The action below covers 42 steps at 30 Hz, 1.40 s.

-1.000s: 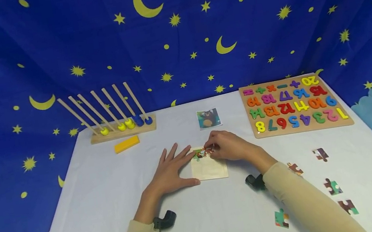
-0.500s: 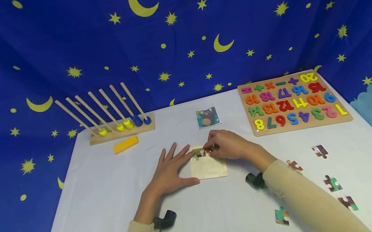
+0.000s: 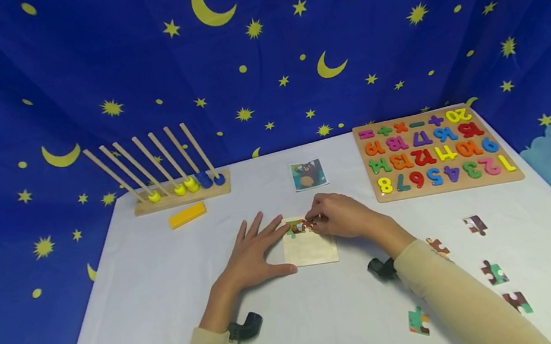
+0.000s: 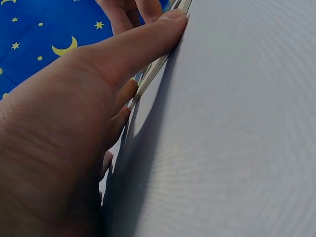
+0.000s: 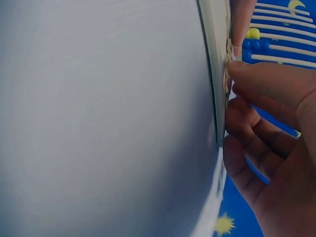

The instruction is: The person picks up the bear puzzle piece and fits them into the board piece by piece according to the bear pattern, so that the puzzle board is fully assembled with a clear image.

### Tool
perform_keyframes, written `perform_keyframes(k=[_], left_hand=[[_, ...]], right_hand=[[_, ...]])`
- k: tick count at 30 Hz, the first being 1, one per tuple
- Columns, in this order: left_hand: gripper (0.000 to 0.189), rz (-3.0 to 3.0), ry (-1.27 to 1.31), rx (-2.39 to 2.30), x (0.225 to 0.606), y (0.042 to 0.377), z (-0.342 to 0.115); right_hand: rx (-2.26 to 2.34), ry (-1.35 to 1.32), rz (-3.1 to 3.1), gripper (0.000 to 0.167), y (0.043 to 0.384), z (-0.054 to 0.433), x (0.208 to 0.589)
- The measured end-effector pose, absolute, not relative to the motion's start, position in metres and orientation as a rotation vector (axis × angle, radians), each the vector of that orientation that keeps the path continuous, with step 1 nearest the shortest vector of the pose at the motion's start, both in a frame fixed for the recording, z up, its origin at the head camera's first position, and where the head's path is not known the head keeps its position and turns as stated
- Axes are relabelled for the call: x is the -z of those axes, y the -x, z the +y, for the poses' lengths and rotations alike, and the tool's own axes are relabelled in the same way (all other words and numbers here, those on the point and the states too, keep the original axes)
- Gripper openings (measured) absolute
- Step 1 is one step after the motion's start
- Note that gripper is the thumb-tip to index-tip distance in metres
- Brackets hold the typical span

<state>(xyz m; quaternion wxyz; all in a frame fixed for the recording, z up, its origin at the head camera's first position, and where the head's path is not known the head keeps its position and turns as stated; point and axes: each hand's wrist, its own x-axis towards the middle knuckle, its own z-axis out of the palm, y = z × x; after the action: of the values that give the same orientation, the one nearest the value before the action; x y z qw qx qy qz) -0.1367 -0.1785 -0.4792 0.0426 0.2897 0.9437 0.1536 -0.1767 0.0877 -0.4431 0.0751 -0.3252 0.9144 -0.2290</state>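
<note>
A small square wooden puzzle board (image 3: 311, 250) lies on the table between both hands. Jigsaw pieces (image 3: 295, 227) with green, white and brown print sit along its far edge. With fingers spread, my left hand (image 3: 251, 260) rests at the board's left side; its thumb touches the near left corner and its index finger the far left. My right hand (image 3: 342, 215) pinches a brown puzzle piece (image 3: 308, 224) at the board's far right, largely hidden by the fingers. In the right wrist view the thumb and fingertips meet at the edge of the board (image 5: 217, 74).
Loose jigsaw pieces lie at the right, among them a green one (image 3: 418, 321) and a dark one (image 3: 475, 225). A bear picture card (image 3: 309, 174) lies beyond the board. Farther back stand a peg abacus (image 3: 182, 196), a yellow block (image 3: 187, 215) and a number board (image 3: 437, 153).
My right hand shifts very slightly at the board's far right corner, still pinching the piece. The left hand stays in place. The head view tilts a little.
</note>
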Motion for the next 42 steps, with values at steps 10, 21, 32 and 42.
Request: perform_keyframes(k=[10, 21, 32, 42], left_hand=[[0.095, 2.879, -0.859, -0.480, 0.476, 0.137, -0.176], [0.095, 2.868, -0.894, -0.506, 0.478, 0.137, -0.175], [0.092, 2.902, -0.893, -0.472, 0.478, 0.134, -0.170], [0.084, 2.987, -0.926, -0.268, 0.475, 0.131, -0.165]], right_hand=[[0.430, 1.112, 2.803, 0.038, 0.153, 0.099, 0.432], [0.293, 1.194, 2.777, 0.050, 0.151, 0.108, 0.438], [0.270, 1.221, 2.766, 0.049, 0.151, 0.106, 0.440], [0.247, 1.266, 2.789, 0.048, 0.151, 0.105, 0.440]])
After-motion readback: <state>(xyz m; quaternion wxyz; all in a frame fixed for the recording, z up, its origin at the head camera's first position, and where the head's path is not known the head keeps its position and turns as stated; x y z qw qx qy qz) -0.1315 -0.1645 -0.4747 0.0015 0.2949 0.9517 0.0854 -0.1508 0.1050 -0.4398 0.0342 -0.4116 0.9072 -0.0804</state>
